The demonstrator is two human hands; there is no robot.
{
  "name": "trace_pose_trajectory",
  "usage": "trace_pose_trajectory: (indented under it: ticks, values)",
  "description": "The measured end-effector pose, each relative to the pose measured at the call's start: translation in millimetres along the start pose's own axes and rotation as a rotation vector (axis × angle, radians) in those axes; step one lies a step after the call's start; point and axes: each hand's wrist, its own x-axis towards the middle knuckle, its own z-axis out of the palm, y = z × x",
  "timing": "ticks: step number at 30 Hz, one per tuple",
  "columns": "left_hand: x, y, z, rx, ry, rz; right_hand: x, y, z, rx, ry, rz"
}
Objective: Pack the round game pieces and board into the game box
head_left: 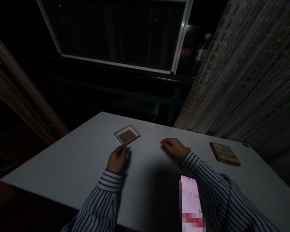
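Observation:
A shallow open box (128,134) with a pale inside and a grey-brown panel in it lies on the white table. My left hand (116,159) is closed, its thumb and index fingertip right at the near corner of this box. Whether they grip the corner I cannot tell. To the right, my right hand (175,148) hovers low over the table with its fingers curled together; anything inside them is hidden. Partly covered by that hand and its cuff is a small patterned flat piece (176,160), perhaps a card.
A lit phone (190,199) showing a timer stands by my right forearm. A printed box or lid (224,154) lies at the table's right. Beyond the table are a framed dark window (116,64), string curtains (222,80) and a bottle (201,53). The room is dim.

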Motion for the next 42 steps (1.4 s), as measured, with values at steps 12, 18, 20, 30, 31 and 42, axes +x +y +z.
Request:
trace_pose_trajectory:
  ticks: [12, 18, 20, 30, 31, 42]
  values:
    - [42, -27, -9.9, 0.148, 0.114, -0.062, 54, -12, 32, -0.034, -0.072, -0.017]
    - [55, -22, -9.7, 0.232, 0.112, -0.054, 76, -13, 47, -0.04, -0.083, 0.026]
    - [56, -23, -7.9, 0.252, 0.129, -0.024, 81, -14, 52, -0.04, -0.087, 0.024]
    - [54, -54, -0.1, 0.42, 0.14, 0.181, 107, -10, 83, -0.036, -0.128, 0.024]
    - [54, -55, 0.3, 0.431, 0.126, 0.187, 109, -10, 86, -0.035, -0.133, 0.025]
    - [52, -55, 4.3, 0.491, 0.089, 0.205, 127, -16, 103, -0.031, -0.183, 0.026]
